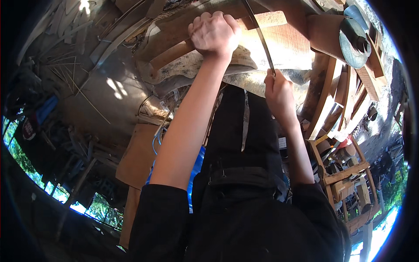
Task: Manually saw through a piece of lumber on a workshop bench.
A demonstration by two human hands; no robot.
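Observation:
My left hand (214,36) is closed over a narrow wooden bar (264,20) that lies slantwise on a thick, rough-edged wooden slab (246,81). Its fingers wrap over the bar's middle, hiding that part. In my right hand (280,94) is the near end of a long, thin, dark blade (261,37), seen almost edge-on. The blade runs up past the bar's right part and out at the upper edge; whether it touches the bar I cannot tell. Under the bar's right half lies a wide reddish board (290,41).
A brown cylinder with a dark round end (355,43) lies at the upper right. Curved wooden pieces (325,102) lean below it. Further down stands a wooden frame (347,174). Thin sticks (74,83) and long scrap strips lie at left, with a brown panel (137,155) beside my left forearm.

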